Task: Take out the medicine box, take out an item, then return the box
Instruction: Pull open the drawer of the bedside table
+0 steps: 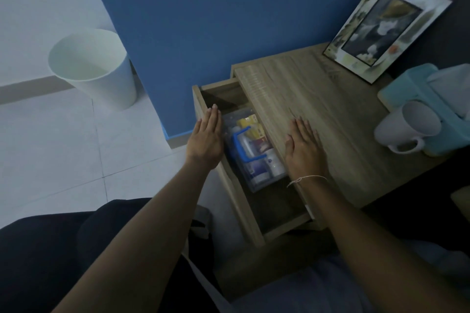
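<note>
A: Medicine box (254, 150) sits in the open drawer (229, 173) of the wooden nightstand (318, 114). Clear plastic, blue handle (241, 143) on the lid, bottles and packets visible through it.

B: Left to right?

A: White bin (94, 68) on the tiled floor far left, by the blue wall (216, 20). Left hand (207, 138) flat with fingers straight, holding nothing, at the drawer front's top edge, just beside the box. Can't tell if it touches the box.

B: Right hand?

A: Right hand (305, 150) lies palm down, fingers spread, on the nightstand top just right of the drawer opening. Grips nothing. String (307, 179) around the wrist.

B: Further right?

A: Picture frame (386, 25) leaning at the back, white mug (407, 127) on its side against a teal box (432, 109).
</note>
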